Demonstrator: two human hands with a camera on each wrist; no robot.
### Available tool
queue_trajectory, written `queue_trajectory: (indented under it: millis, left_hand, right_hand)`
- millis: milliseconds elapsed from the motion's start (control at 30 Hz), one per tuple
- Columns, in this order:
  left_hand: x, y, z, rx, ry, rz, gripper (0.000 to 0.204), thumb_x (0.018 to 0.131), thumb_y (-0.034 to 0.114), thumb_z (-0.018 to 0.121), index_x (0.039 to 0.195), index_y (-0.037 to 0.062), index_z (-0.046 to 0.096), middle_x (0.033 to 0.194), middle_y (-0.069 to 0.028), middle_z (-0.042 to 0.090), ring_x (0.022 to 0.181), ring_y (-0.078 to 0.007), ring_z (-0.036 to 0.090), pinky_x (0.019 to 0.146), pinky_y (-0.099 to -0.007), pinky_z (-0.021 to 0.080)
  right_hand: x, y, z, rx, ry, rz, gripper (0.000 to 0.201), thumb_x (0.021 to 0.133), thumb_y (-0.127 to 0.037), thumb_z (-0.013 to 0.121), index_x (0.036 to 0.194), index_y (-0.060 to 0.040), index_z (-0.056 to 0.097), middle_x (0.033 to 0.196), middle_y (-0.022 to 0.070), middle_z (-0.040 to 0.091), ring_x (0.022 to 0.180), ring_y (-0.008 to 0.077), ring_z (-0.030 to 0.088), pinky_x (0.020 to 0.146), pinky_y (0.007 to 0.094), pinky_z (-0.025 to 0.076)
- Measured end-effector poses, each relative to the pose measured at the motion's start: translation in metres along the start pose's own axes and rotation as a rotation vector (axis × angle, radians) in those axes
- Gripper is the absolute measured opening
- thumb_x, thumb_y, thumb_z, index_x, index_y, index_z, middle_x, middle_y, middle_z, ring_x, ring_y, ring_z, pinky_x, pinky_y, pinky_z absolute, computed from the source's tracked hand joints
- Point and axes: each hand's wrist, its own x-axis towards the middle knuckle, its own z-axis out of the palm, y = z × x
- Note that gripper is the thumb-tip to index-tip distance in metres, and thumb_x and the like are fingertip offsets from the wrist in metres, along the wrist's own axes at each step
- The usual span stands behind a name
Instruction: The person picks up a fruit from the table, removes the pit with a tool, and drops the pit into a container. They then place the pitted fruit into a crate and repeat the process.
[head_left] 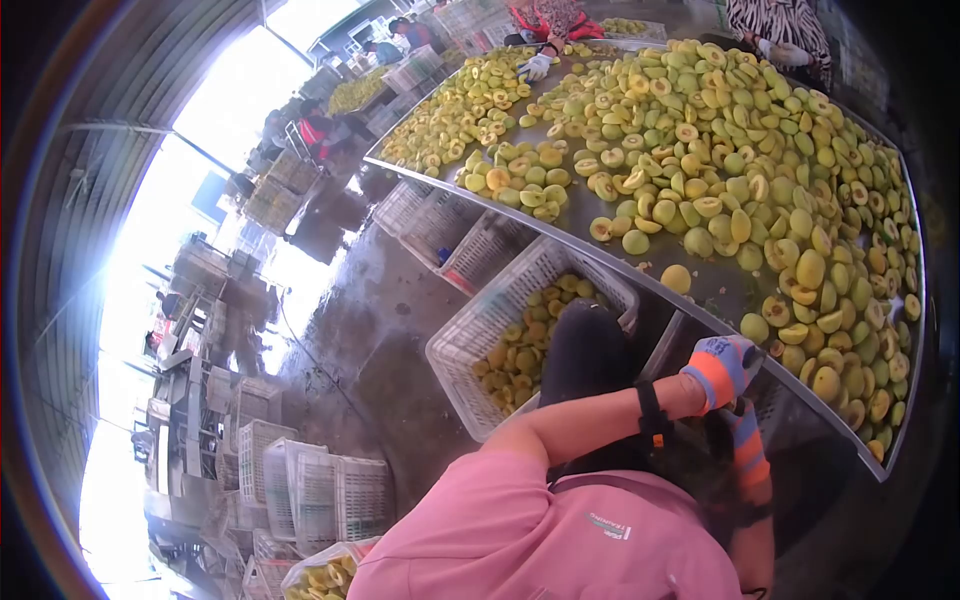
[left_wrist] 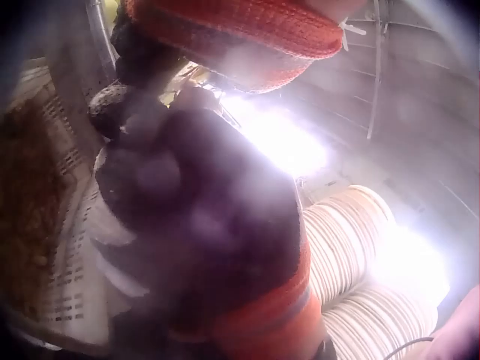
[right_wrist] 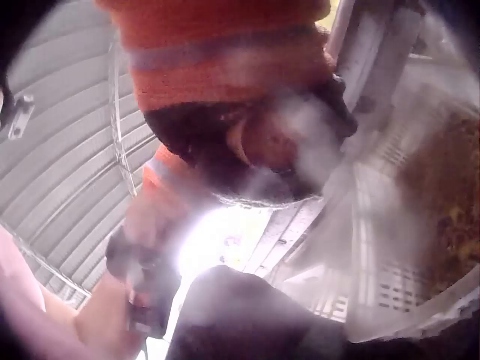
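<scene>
Both hands wear grey-and-orange striped knit gloves with dark palms, and they are close together at the near edge of the fruit table. My left hand (head_left: 725, 368) is bent, its knuckles by the metal rim. Just below it in the head view is my right hand (head_left: 745, 438), partly hidden by the left wrist. In the right wrist view the right glove (right_wrist: 232, 67) shows a dark palm around a blurred brownish patch; I cannot tell what it holds. Glare and blur cover the gloved palm (left_wrist: 217, 202) in the left wrist view.
Halved yellow-green fruit (head_left: 720, 180) lies heaped on the metal-rimmed table (head_left: 610, 262). A white crate (head_left: 462, 375) of fruit stands beside my knee (head_left: 590, 345). Stacked crates (head_left: 315, 490) stand on the wet floor. Across the table, a gloved hand (head_left: 537, 67) reaches among fruit.
</scene>
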Motion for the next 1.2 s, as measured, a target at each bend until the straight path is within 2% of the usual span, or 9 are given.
queue_trajectory:
  millis: [100, 200, 367, 500, 600, 800, 933, 1133, 1200]
  left_hand:
    - [0.002, 0.000, -0.006, 0.122, -0.063, 0.134, 0.024, 0.082, 0.027, 0.061, 0.096, 0.0077, 0.067, 0.085, -0.0158, 0.067, 0.083, -0.0359, 0.063, 0.073, -0.0408, 0.051]
    - [0.006, 0.005, -0.021, 0.033, -0.274, 0.112, 0.026, 0.083, 0.028, 0.061, 0.097, 0.0070, 0.066, 0.084, -0.0156, 0.067, 0.086, -0.0362, 0.063, 0.075, -0.0398, 0.051]
    - [0.009, 0.000, -0.026, -0.108, -0.374, 0.091, 0.033, 0.082, 0.030, 0.064, 0.106, 0.0067, 0.065, 0.091, -0.0159, 0.068, 0.089, -0.0329, 0.065, 0.078, -0.0367, 0.051]
    - [-0.010, -0.012, -0.019, -0.519, -0.225, 0.126, 0.024, 0.084, 0.018, 0.064, 0.103, 0.0026, 0.063, 0.094, -0.0151, 0.066, 0.087, -0.0318, 0.064, 0.074, -0.0344, 0.050]
    - [-0.022, -0.012, -0.019, -0.303, -0.070, 0.240, 0.017, 0.088, 0.015, 0.060, 0.100, 0.0023, 0.063, 0.092, -0.0154, 0.065, 0.084, -0.0321, 0.063, 0.072, -0.0347, 0.050]
    - [-0.021, -0.012, -0.028, -0.296, -0.292, 0.224, 0.016, 0.089, 0.015, 0.057, 0.098, 0.0029, 0.062, 0.085, -0.0149, 0.065, 0.080, -0.0348, 0.062, 0.070, -0.0368, 0.049]
    - [-0.019, -0.008, -0.030, -0.180, -0.288, 0.320, 0.013, 0.087, 0.014, 0.057, 0.093, 0.0040, 0.063, 0.080, -0.0146, 0.064, 0.077, -0.0340, 0.061, 0.069, -0.0370, 0.049]
    - [-0.026, -0.005, -0.024, -0.492, -0.190, 0.358, 0.015, 0.089, 0.006, 0.050, 0.095, 0.0019, 0.063, 0.080, -0.0074, 0.061, 0.074, -0.0149, 0.059, 0.067, -0.0298, 0.050]
    - [-0.036, 0.003, -0.020, -0.701, -0.168, 0.161, 0.019, 0.095, 0.013, 0.048, 0.095, 0.0010, 0.063, 0.081, -0.0056, 0.061, 0.077, -0.0125, 0.058, 0.068, -0.0276, 0.049]
  right_hand:
    - [-0.001, -0.062, 0.015, 0.133, -0.187, 0.102, 0.021, 0.086, -0.019, 0.061, 0.100, -0.0033, 0.060, 0.095, 0.0047, 0.062, 0.086, 0.0132, 0.059, 0.072, 0.0284, 0.048]
    - [-0.010, -0.090, 0.022, 0.022, -0.156, -0.005, 0.020, 0.085, -0.017, 0.061, 0.100, -0.0041, 0.060, 0.097, 0.0041, 0.062, 0.088, 0.0126, 0.059, 0.075, 0.0271, 0.047]
    - [-0.015, -0.119, 0.021, 0.151, -0.252, 0.079, 0.021, 0.085, -0.016, 0.061, 0.102, -0.0042, 0.061, 0.099, 0.0028, 0.062, 0.090, 0.0118, 0.057, 0.079, 0.0278, 0.047]
    - [-0.016, -0.122, 0.014, 0.332, -0.237, 0.213, 0.023, 0.084, -0.016, 0.062, 0.104, -0.0041, 0.063, 0.093, 0.0015, 0.063, 0.082, 0.0102, 0.058, 0.074, 0.0264, 0.048]
    - [-0.020, -0.118, 0.018, 0.321, -0.311, 0.313, 0.023, 0.083, -0.017, 0.064, 0.102, -0.0039, 0.065, 0.084, 0.0003, 0.063, 0.073, 0.0086, 0.058, 0.066, 0.0246, 0.047]
    - [-0.025, -0.140, 0.019, 0.160, -0.357, 0.284, 0.022, 0.082, -0.018, 0.064, 0.098, -0.0042, 0.066, 0.080, 0.0000, 0.063, 0.069, 0.0081, 0.058, 0.061, 0.0233, 0.046]
    - [-0.024, -0.150, 0.020, 0.341, -0.388, 0.290, 0.023, 0.078, -0.019, 0.066, 0.097, -0.0052, 0.064, 0.077, -0.0011, 0.060, 0.066, 0.0072, 0.056, 0.058, 0.0215, 0.044]
    - [-0.031, -0.132, 0.015, 0.458, -0.437, 0.390, 0.024, 0.078, -0.019, 0.064, 0.097, -0.0046, 0.063, 0.072, -0.0016, 0.058, 0.055, 0.0061, 0.051, 0.047, 0.0208, 0.039]
    - [-0.036, -0.138, 0.016, 0.748, -0.472, 0.500, 0.023, 0.079, -0.019, 0.063, 0.095, -0.0023, 0.060, 0.066, 0.0021, 0.055, 0.048, 0.0103, 0.048, 0.042, 0.0231, 0.037]
